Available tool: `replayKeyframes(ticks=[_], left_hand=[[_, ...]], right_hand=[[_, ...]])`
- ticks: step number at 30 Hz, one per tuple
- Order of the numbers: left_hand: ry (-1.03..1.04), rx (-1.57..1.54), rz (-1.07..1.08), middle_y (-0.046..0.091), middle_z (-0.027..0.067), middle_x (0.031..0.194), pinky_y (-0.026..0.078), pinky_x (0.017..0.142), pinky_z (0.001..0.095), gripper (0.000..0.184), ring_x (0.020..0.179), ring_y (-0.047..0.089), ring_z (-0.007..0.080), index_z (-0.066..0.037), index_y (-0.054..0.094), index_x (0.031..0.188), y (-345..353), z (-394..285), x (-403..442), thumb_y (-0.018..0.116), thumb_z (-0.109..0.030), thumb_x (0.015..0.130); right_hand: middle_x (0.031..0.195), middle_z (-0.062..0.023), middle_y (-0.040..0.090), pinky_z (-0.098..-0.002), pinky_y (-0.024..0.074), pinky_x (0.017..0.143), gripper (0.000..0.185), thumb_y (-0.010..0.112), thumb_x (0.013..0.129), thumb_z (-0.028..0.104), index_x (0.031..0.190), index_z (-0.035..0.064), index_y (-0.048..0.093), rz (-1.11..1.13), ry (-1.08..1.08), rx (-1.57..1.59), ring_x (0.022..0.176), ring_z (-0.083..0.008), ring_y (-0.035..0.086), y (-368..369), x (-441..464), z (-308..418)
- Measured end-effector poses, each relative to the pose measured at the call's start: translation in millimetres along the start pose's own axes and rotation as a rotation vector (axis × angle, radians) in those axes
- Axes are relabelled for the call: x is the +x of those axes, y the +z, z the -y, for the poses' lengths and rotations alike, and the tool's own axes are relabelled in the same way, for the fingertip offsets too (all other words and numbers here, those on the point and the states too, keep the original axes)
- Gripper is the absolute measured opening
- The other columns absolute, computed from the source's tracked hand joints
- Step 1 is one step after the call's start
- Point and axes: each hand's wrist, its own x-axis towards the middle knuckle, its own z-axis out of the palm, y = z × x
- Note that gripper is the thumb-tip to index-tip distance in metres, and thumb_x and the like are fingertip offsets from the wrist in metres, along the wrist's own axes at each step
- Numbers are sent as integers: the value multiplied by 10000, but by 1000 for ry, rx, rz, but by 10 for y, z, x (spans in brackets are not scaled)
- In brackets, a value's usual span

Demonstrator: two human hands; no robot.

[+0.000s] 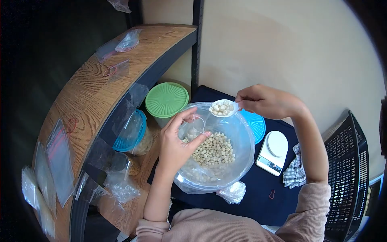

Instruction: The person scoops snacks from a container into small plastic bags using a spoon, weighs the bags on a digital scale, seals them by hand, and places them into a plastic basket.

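My left hand pinches a small clear plastic bag between thumb and fingers, its mouth spread into a loop. In my right hand is the handle of a white plastic spoon, closed in the fingers. Pale, round, nut-like pieces fill the spoon, which is held level just right of the bag's mouth. Both hands are above a large translucent tub lined with clear plastic. More cream-coloured pieces lie at the bottom of the tub. The lower part of the small bag is hard to make out.
Right of the tub are a white kitchen scale, a blue lid, a checked cloth and a black basket. Small bags lie in front. Leftward are a green-lidded container, a blue-lidded jar and a wooden shelf with plastic bags.
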Motion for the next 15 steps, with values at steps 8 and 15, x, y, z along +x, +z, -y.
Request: replayKeyframes(ticks=[8, 15], left_hand=[[-19, 126, 49, 612, 101, 862, 466, 722, 317, 465, 795, 577, 199, -23, 578, 999, -12, -29, 2, 786, -113, 593], [-13, 191, 81, 584, 109, 817, 466, 682, 335, 427, 743, 563, 237, -11, 560, 950, -5, -26, -6, 780, -114, 599]], right_hand=[[710, -133, 611, -357, 452, 635, 208, 474, 836, 130, 834, -28, 609, -25, -134, -188, 666, -245, 584, 90, 79, 230], [659, -177, 615, -336, 492, 518, 82, 576, 660, 29, 701, -35, 609, -236, -252, -685, 600, -289, 630, 365, -37, 675]])
